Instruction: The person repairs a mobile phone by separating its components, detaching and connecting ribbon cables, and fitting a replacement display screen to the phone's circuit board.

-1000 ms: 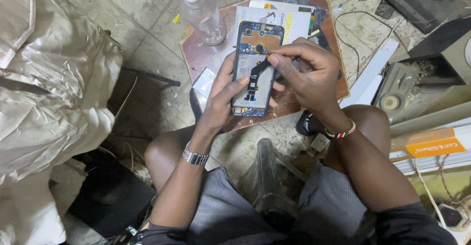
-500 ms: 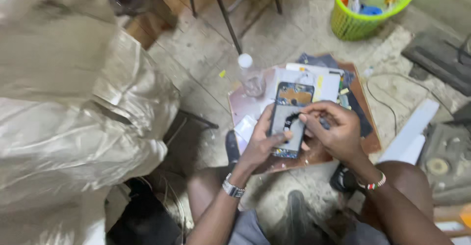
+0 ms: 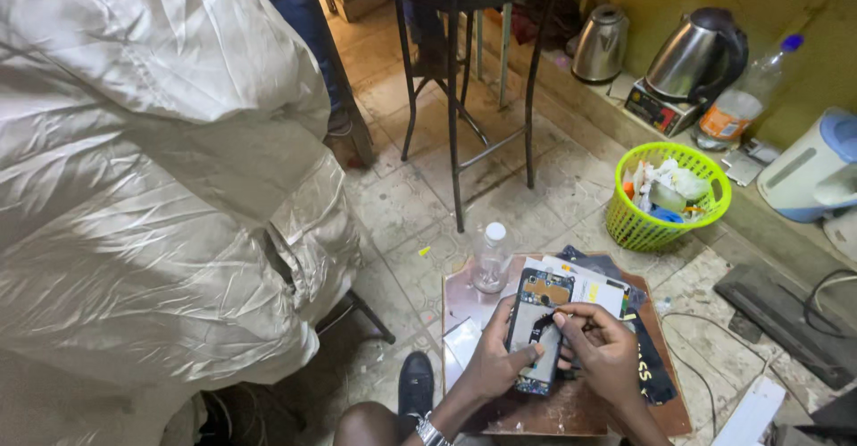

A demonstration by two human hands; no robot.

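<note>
An opened phone (image 3: 538, 324) with its back cover off lies face down over a low brown board (image 3: 571, 410). My left hand (image 3: 496, 362) grips the phone's left edge, thumb on its middle. My right hand (image 3: 603, 348) pinches a thin dark strip at the phone's centre with thumb and forefinger. A clear plastic bottle (image 3: 490, 258) with a white cap stands at the board's far left corner. White paper packets (image 3: 589, 287) lie under and beyond the phone.
A large white plastic-wrapped bundle (image 3: 152, 187) fills the left. A metal stool (image 3: 464, 98) stands ahead, with a person's leg (image 3: 299, 17) behind it. A green basket (image 3: 668, 196), two kettles (image 3: 696, 53) and a white appliance (image 3: 808, 169) line the right ledge.
The view has tilted up and pulled back, bringing the stool, basket and kettles into sight. Both hands stay on the phone in the same grip.
</note>
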